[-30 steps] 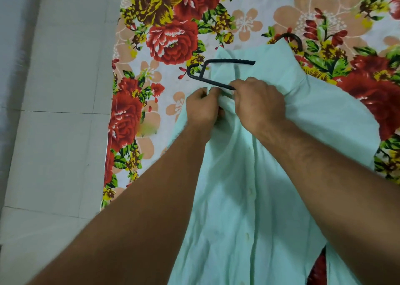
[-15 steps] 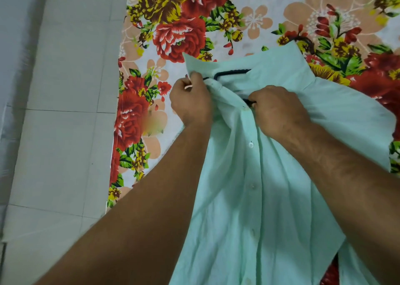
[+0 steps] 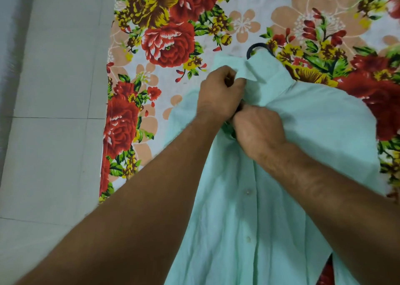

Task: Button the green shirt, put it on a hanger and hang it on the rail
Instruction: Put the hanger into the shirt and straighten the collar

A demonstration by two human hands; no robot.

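The pale green shirt (image 3: 313,150) lies front up on a flowered bedsheet (image 3: 173,46), buttons running down its middle. Only the dark hook of the hanger (image 3: 257,46) sticks out above the collar; the remainder of it is hidden inside the shirt. My left hand (image 3: 218,94) pinches the left collar flap and the front edge near the neck. My right hand (image 3: 257,131) grips the other front edge just below, touching the left hand. The top button area is covered by my fingers.
The sheet's left edge (image 3: 106,133) runs down the middle left of the view, with pale floor tiles (image 3: 54,111) beyond it. No rail is in view.
The left shoulder of the hanger, bare a second ago, is now covered by the shirt. Both hands have come together at the neck opening.
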